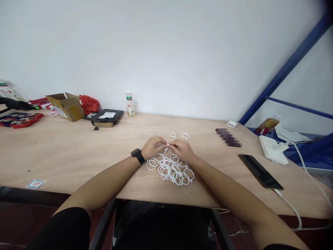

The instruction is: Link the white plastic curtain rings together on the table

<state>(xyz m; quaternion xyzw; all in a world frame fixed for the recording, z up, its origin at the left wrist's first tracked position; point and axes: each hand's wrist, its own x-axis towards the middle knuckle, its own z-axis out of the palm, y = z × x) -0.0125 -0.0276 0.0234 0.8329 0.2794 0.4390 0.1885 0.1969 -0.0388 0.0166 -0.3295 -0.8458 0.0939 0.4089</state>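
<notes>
My left hand (154, 147) and my right hand (183, 150) meet over the wooden table, fingertips pinched together. Between them they grip a white plastic ring (168, 144), mostly covered by the fingers. Just below the hands, between my forearms, lies a loose heap of similar white rings (170, 170), each with a small knob or eyelet. Beyond my fingers, a single ring (172, 135) lies flat, and a pair of overlapping rings (185, 136) sits to its right. A black watch (137, 155) is on my left wrist.
At the left stand an open cardboard box (66, 107), a black parcel (108, 116) and a bottle (130, 105). On the right lie a phone (261, 171) on a white cable, a pixelated dark object (228, 137) and a white power strip (272, 149). A blue frame (286, 71) rises behind.
</notes>
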